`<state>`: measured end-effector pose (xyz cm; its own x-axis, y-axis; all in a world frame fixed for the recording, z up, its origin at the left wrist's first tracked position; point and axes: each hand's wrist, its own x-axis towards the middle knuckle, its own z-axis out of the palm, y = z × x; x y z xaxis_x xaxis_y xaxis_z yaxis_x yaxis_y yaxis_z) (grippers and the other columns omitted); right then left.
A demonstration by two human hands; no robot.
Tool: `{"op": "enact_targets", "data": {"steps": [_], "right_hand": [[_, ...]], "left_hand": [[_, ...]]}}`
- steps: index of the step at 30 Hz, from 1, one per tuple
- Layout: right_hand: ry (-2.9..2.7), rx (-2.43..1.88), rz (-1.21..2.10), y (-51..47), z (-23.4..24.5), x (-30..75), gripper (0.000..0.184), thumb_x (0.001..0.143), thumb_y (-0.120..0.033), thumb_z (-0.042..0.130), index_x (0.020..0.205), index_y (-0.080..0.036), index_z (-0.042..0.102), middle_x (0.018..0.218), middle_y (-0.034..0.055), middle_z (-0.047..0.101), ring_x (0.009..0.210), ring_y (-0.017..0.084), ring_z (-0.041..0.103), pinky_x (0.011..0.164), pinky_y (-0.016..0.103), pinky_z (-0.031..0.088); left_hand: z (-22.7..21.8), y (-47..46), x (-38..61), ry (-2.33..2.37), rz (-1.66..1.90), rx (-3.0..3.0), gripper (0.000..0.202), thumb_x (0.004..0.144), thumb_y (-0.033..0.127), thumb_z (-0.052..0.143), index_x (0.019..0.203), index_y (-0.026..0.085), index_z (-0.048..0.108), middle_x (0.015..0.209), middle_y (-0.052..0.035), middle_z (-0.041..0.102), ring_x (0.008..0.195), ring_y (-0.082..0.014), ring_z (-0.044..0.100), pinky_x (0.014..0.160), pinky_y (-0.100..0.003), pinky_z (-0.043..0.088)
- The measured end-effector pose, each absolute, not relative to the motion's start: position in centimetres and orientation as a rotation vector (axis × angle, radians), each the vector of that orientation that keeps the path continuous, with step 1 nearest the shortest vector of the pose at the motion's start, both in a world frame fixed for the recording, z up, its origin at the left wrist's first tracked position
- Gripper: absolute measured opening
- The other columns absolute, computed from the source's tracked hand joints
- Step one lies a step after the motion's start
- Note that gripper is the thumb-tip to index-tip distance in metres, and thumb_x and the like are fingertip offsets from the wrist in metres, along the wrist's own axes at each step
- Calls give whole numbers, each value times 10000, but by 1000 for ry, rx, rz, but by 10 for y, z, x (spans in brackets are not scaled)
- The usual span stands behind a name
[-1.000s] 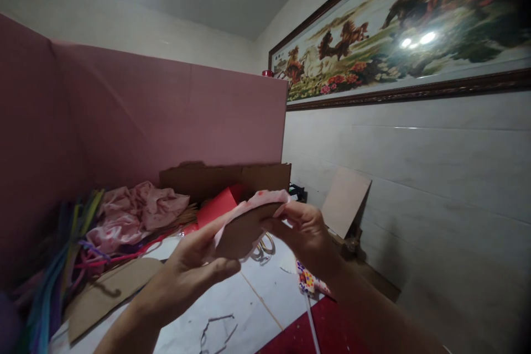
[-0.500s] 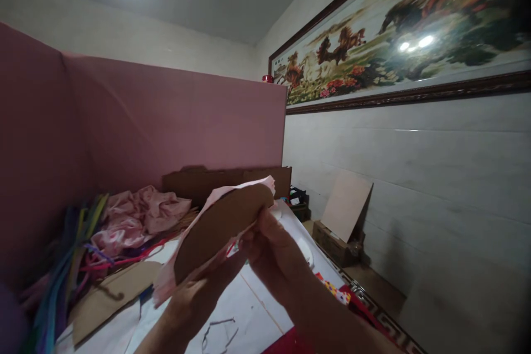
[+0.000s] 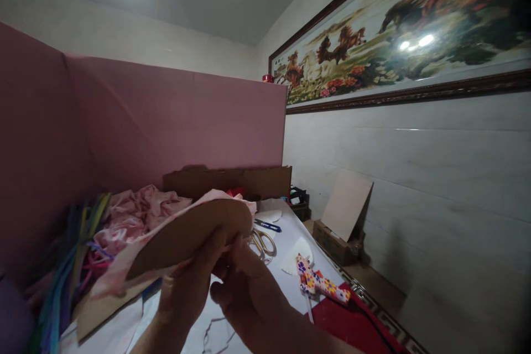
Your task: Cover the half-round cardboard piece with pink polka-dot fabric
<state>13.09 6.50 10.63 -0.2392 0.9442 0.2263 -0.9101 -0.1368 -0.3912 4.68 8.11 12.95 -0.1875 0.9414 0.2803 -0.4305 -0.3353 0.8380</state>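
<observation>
A rounded piece of brown cardboard (image 3: pixel 182 235) is held up over the table, its bare face towards me. Pink cloth (image 3: pixel 110 276) backs it and sticks out around its rim. My left hand (image 3: pixel 188 276) grips the lower edge, thumb lying on the cardboard face and the other fingers behind. At the lower right edge, my right hand (image 3: pixel 253 282) is closed with its thumb and fingertips against the cloth-edged rim. Exactly what those fingertips pinch is partly hidden.
On the white tabletop, right of my hands, lie gold-handled scissors (image 3: pixel 264 243), a blue cutter (image 3: pixel 267 225) and a flower-patterned glue gun (image 3: pixel 319 282). Crumpled pink fabric (image 3: pixel 145 204) and coloured strips (image 3: pixel 62 271) lie left. Eyeglasses (image 3: pixel 218 334) rest in front. A pink partition (image 3: pixel 178 116) stands behind.
The cardboard with its cloth has moved left and lower and tilted flatter. My left thumb now lies on its face. My right hand has shifted left and down, uncovering the scissors and glue gun.
</observation>
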Motion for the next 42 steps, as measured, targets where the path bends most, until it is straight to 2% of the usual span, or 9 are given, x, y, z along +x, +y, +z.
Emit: {"op": "enact_targets", "data": {"steps": [4,8,12,21,27,31,36,39,42], "right_hand": [[-786,-201,1559,61,108,139,257,694,-357,784,779,-143,669,686,-4,564,552,68,434,421,157,317],[-994,-334,1332,63,109,151,264,736,-397,733,747,-158,622,662,-3,555,524,81,420,415,176,330],[-1169,-493,1075,70,111,165,291,724,-410,732,696,-169,571,632,-21,523,562,100,434,462,200,348],[-1351,-619,600,84,138,185,265,727,-351,728,903,-195,607,807,3,584,732,157,513,675,281,405],[-1401,-632,605,85,140,186,204,741,-344,708,691,-185,591,674,-32,499,665,139,444,638,264,366],[-1259,-570,839,87,129,184,227,707,-366,738,724,-176,614,661,-21,547,645,141,470,611,265,379],[-1175,-498,919,89,124,180,210,693,-332,760,717,-168,632,639,-25,566,606,119,475,583,247,377],[-1127,-528,938,89,125,177,203,692,-330,762,704,-173,634,608,-32,576,560,111,475,550,241,378],[-1116,-568,928,90,129,176,213,665,-343,780,702,-169,663,618,-19,614,569,119,508,559,249,403]], "left_hand": [[150,80,44,529,1601,962,125,600,233,804,667,190,708,578,30,675,532,-163,625,372,-210,458],[162,79,40,464,1578,911,224,632,142,772,836,221,730,770,17,734,739,-180,669,568,-230,548],[162,77,38,471,1580,895,362,635,142,773,970,267,717,823,18,751,846,-213,667,670,-282,569],[160,71,35,612,1434,1083,294,620,229,800,910,220,748,766,-16,749,757,-210,670,625,-262,548],[162,66,40,608,1403,1155,183,604,244,800,780,214,757,700,-37,712,663,-212,637,495,-258,504],[154,69,38,531,1363,1242,85,619,241,784,658,200,720,583,-23,618,560,-175,552,463,-264,435],[148,73,39,485,1364,1300,144,621,270,792,559,196,685,520,-2,560,482,-125,471,433,-243,389],[148,76,43,548,1384,1285,154,665,304,767,586,183,713,514,-6,564,465,-115,482,387,-218,381],[148,81,45,528,1384,1208,113,718,285,732,759,182,756,641,-30,670,540,-134,576,419,-203,443]]}}
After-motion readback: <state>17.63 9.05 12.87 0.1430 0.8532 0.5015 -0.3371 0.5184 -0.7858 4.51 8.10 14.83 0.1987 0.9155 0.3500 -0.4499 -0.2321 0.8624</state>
